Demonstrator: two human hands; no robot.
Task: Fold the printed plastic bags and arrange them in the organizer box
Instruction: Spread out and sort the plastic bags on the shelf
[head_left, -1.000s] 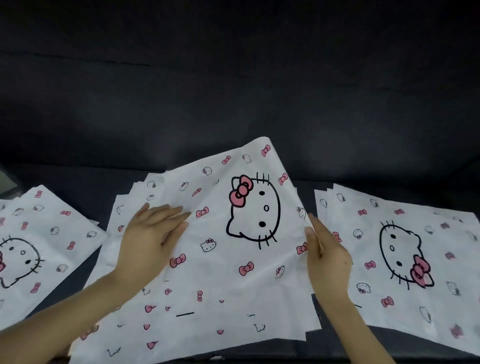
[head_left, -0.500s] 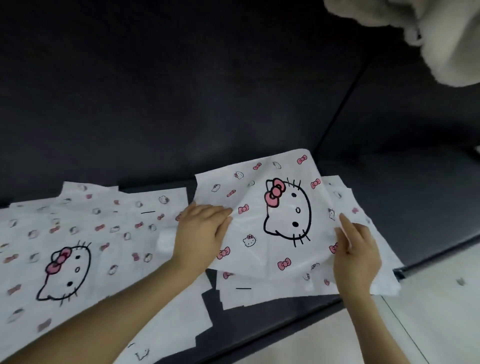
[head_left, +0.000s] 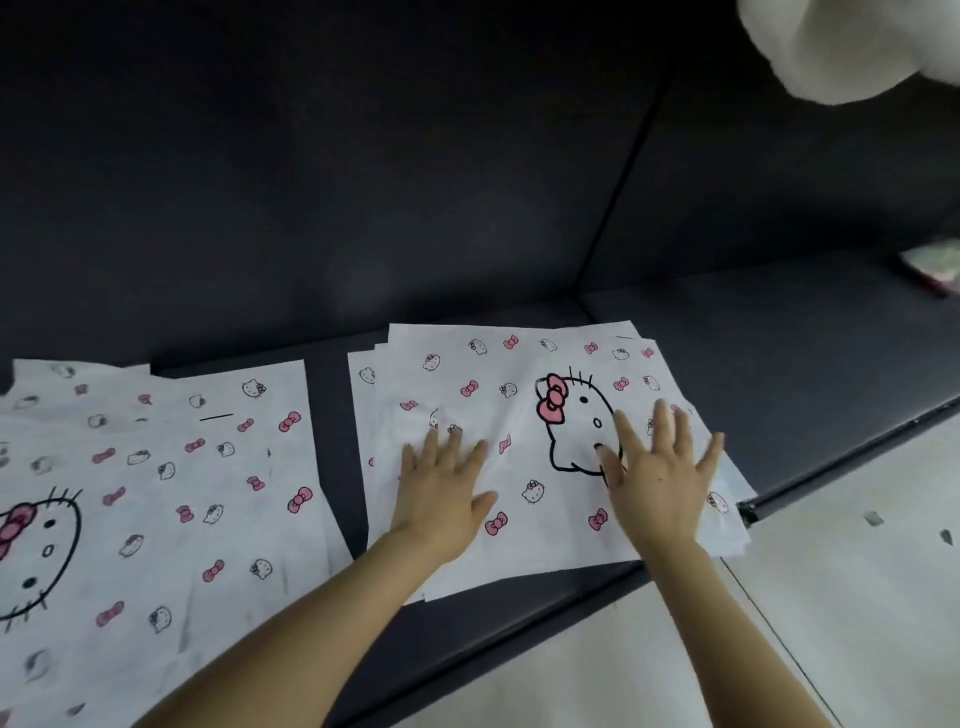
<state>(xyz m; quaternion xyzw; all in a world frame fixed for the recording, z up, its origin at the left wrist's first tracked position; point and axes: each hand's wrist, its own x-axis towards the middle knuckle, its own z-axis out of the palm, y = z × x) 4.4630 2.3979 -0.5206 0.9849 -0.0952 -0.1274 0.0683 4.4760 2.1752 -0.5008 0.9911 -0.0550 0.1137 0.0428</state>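
Observation:
A stack of white plastic bags (head_left: 519, 415), printed with a cat face and pink bows, lies flat on a dark sofa seat (head_left: 779, 338). My left hand (head_left: 441, 493) presses palm-down on the top bag's left half, fingers spread. My right hand (head_left: 660, 467) lies flat on its right half, partly covering the big cat face. Neither hand grips anything. A second pile of the same bags (head_left: 156, 493) is spread out to the left. No organizer box is in view.
The sofa's dark backrest (head_left: 363, 156) rises behind the bags. A white fluffy thing (head_left: 841, 41) hangs at the top right. A small pinkish packet (head_left: 930, 267) lies on the seat at the far right. Pale floor (head_left: 857, 623) runs below the seat's front edge.
The top bag, held tilted by both hands before, now lies flat on the right stack. Both hands have let go and rest open on it. The view has swung to the right.

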